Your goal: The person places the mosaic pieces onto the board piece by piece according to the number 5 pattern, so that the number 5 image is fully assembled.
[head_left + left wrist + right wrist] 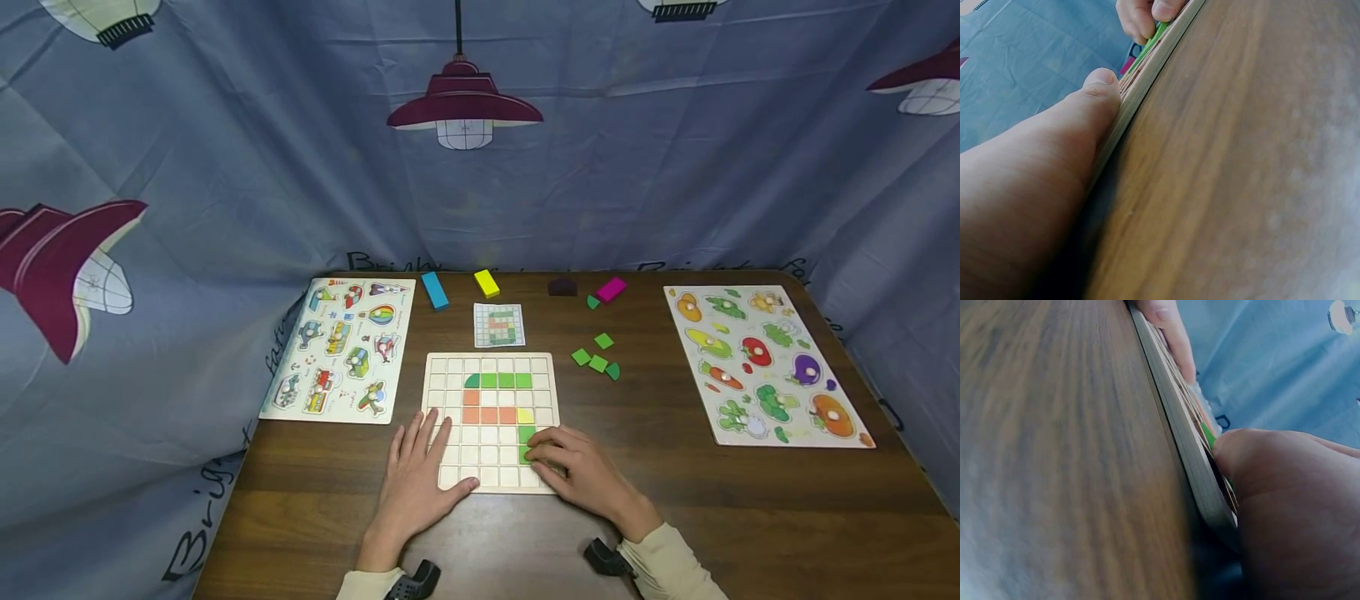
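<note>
A pale wooden grid board (487, 477) lies on the table. My left hand (415, 483) rests spread over its left edge, thumb on the near edge. At the board's right side my right hand (581, 477) pinches a green square tile (523, 455) low in the grid; the fingertips partly cover it. Another green square (527, 434) sits just above it. Green squares (507, 381) and a dark green quarter-round (472, 381) form an upper row. Below are orange squares (489, 415) and a yellow square (525, 415). In the right wrist view, the right thumb (1241, 453) is beside green.
A small pattern card (499, 325) lies beyond the board. Loose green pieces (597, 363) are scattered at its right. Blue (434, 291), yellow (487, 283), black (562, 287) and magenta (611, 290) pieces lie at the back. A vehicle picture board (341, 333) and a vegetable board (757, 383) flank everything.
</note>
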`<state>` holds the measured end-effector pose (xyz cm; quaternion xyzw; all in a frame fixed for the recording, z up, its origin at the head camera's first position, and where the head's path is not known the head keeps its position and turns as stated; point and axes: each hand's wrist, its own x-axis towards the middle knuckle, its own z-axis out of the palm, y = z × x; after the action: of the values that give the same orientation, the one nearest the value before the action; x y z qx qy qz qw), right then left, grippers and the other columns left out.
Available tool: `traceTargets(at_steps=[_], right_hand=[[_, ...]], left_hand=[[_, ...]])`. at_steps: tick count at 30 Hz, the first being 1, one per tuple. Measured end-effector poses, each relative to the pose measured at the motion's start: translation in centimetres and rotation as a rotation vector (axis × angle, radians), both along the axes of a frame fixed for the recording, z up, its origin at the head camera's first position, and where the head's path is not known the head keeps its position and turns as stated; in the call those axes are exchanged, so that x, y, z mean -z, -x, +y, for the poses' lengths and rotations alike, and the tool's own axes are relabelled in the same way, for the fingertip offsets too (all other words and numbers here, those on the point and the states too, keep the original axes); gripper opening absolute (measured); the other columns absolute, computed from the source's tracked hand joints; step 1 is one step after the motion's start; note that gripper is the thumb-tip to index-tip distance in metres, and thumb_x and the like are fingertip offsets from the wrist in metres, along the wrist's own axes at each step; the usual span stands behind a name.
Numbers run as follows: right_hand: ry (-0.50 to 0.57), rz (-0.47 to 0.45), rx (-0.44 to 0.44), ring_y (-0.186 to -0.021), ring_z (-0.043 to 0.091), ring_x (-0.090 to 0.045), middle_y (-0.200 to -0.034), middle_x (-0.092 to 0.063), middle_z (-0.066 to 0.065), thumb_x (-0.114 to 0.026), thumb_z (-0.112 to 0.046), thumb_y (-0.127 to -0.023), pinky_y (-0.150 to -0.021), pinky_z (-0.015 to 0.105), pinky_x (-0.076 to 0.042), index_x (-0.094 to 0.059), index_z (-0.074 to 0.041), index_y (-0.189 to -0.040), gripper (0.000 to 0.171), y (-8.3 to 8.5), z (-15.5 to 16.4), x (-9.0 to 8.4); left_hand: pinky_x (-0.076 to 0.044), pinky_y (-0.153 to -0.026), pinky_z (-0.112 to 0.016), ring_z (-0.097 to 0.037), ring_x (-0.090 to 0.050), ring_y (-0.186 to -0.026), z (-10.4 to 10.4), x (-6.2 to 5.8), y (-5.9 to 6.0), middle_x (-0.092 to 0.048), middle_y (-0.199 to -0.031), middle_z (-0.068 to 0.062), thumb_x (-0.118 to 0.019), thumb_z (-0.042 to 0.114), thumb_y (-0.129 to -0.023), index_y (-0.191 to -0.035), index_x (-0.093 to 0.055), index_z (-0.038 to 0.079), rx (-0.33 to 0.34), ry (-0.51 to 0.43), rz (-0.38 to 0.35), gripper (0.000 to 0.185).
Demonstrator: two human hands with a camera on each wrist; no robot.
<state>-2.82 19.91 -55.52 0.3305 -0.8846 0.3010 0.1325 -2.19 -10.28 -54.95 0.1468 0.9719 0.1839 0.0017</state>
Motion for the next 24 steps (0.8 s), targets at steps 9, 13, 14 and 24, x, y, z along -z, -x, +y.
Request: traceTargets(at_steps=[9,13,14,24], right_hand=[[0.007,0.058,0.008,-0.095,0.008,-0.061,-0.108,-0.071,-0.01,-0.081,-0.025,-0.088,-0.08,0.023,-0.05,-0.081,-0.022,-0.099,0.012,-0.1,0.1,0.0],[0.045,0.075,0.034,-0.091,0.008,-0.059,-0.105,-0.071,-0.008,-0.081,-0.027,-0.088,-0.075,0.023,-0.047,-0.081,-0.021,-0.092,0.007,-0.1,0.4,0.1],[0.058,0.071,0.046,-0.091,0.008,-0.059,-0.105,-0.071,-0.008,-0.081,-0.027,-0.088,-0.075,0.023,-0.047,-0.081,-0.021,-0.09,0.006,0.0,0.6,0.1],[0.186,0.103,0.457,-0.097,0.027,-0.064,-0.102,-0.07,0.009,-0.082,-0.009,-0.083,-0.084,0.04,-0.05,-0.078,-0.006,-0.097,0.015,4.0,6.6,0.6]], left_hand=[[-0.008,-0.127,-0.053,-0.028,-0.013,-0.16,0.1,-0.1,0.0,-0.021,-0.172,-0.005,-0.058,0.079,-0.084,-0.161,-0.034,0.021,0.001,0.006,-0.025,0.1],[-0.009,-0.127,-0.054,-0.029,-0.015,-0.159,0.1,0.0,-0.1,-0.022,-0.171,-0.005,-0.059,0.079,-0.083,-0.16,-0.035,0.021,0.005,0.0,-0.009,0.099],[-0.009,-0.127,-0.054,-0.029,-0.015,-0.159,0.1,0.0,-0.1,-0.023,-0.171,-0.005,-0.059,0.078,-0.083,-0.16,-0.035,0.021,0.006,-0.003,-0.009,0.099],[-0.01,-0.126,-0.055,-0.029,-0.014,-0.16,0.0,0.1,0.1,-0.022,-0.171,-0.005,-0.058,0.078,-0.084,-0.161,-0.035,0.02,0.011,-0.013,0.0,0.099]])
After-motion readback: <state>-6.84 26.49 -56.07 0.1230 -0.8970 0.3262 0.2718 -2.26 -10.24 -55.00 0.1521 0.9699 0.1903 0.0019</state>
